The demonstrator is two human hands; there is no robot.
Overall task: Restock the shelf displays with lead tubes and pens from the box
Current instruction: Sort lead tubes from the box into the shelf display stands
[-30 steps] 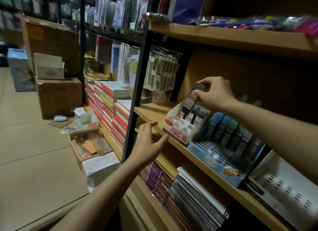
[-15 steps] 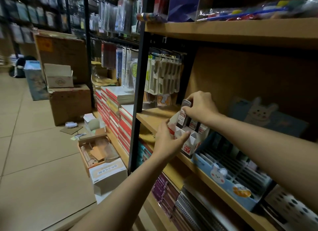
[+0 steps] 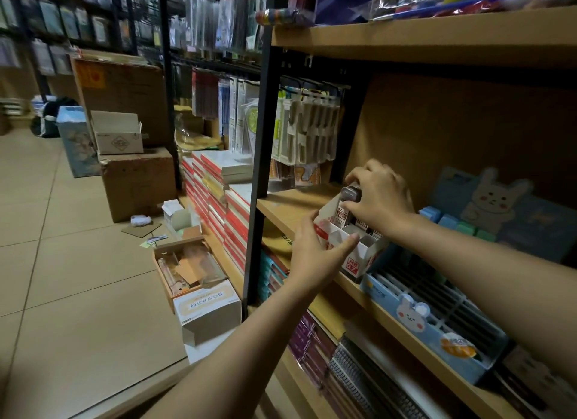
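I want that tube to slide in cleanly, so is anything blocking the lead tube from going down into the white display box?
Nothing visible blocks it. The right hand grips the lead tube, already partly inside a back slot of the white display box. The left hand holds the box's front, clear of that slot. The slot's bottom is hidden.

left hand (image 3: pixel 315 256) now gripping display box (image 3: pixel 352 250), lead tube (image 3: pixel 345 204) lowered
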